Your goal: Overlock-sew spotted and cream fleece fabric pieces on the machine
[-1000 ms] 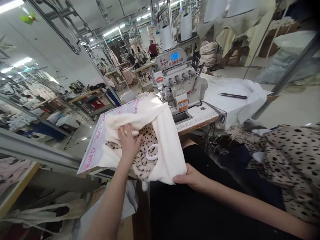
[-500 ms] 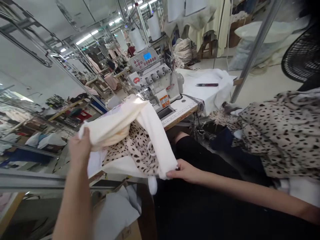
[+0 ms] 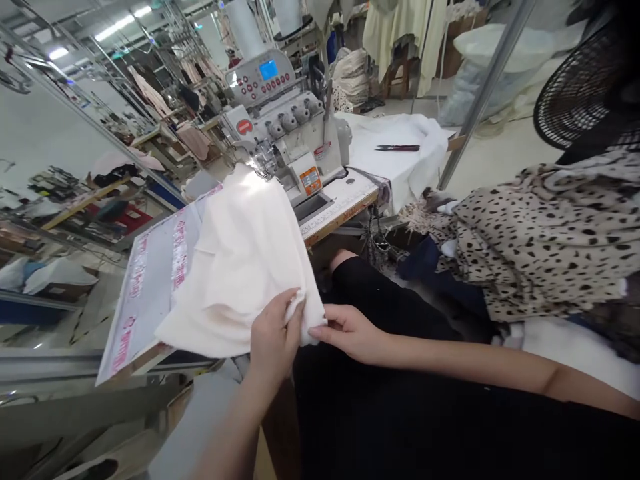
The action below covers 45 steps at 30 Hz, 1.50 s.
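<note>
A garment factory; an overlock sewing machine [image 3: 283, 127]; hanging garments [image 3: 405, 33].

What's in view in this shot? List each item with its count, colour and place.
overlock sewing machine: one, white and grey, on the table ahead of the hands
cream fabric: one piece, cream, on the table's near edge
pink-printed plastic bag: one, translucent with pink print, under the cream fabric's left side
white fabric: one piece, white, right of the machine
scissors: one pair, dark, on the white fabric
spotted fabric: one pile, beige with black spots, far right
thread cones: two, white, behind the machine
fan: one, black, upper right
left hand: one, pinching the cream fabric
right hand: one, holding the cream fabric's edge
</note>
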Available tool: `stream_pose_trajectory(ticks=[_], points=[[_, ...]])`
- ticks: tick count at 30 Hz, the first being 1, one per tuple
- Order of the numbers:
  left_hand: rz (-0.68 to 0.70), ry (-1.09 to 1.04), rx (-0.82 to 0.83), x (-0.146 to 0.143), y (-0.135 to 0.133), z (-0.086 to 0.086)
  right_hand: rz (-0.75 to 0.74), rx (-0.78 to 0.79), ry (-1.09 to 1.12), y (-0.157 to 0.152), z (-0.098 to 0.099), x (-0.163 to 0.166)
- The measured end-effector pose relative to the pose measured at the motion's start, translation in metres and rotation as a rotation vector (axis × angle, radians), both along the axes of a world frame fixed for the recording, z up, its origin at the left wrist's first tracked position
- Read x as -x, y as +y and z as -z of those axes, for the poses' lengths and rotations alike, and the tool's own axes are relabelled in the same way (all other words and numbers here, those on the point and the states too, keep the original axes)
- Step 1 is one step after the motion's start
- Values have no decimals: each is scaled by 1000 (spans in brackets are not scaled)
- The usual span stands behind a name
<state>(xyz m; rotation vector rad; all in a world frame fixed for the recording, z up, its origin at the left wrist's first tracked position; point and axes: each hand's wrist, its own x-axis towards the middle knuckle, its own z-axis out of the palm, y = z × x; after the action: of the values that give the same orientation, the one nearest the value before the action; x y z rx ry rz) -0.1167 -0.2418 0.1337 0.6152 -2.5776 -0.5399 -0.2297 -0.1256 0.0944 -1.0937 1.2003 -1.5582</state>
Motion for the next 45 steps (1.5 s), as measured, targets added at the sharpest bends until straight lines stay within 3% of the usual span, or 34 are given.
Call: stream_pose_trajectory(ticks=[5,9,18,30,35,41,43,45], points=[[115,110,56,3,3,-20,146,-2,62,-7,-10,10],[178,170,85,8,12,-20,190,-10,105,-10,-16,15],[167,196,92,14,16,-16,163,29,314,-7,-18,27],[247,94,220,19,16,-10,131,-38,338,0,-20,32],[259,75,206,20,18,-7,17,-133,187,8,-31,36],[250,94,151,23,18,-10,-87,-78,-47,10,-34,42],[247,103,117,24,16,-13,-112,-71,38,11,-35,45],[248,119,88,24,15,-16,-57,-49,270,11,-37,50]])
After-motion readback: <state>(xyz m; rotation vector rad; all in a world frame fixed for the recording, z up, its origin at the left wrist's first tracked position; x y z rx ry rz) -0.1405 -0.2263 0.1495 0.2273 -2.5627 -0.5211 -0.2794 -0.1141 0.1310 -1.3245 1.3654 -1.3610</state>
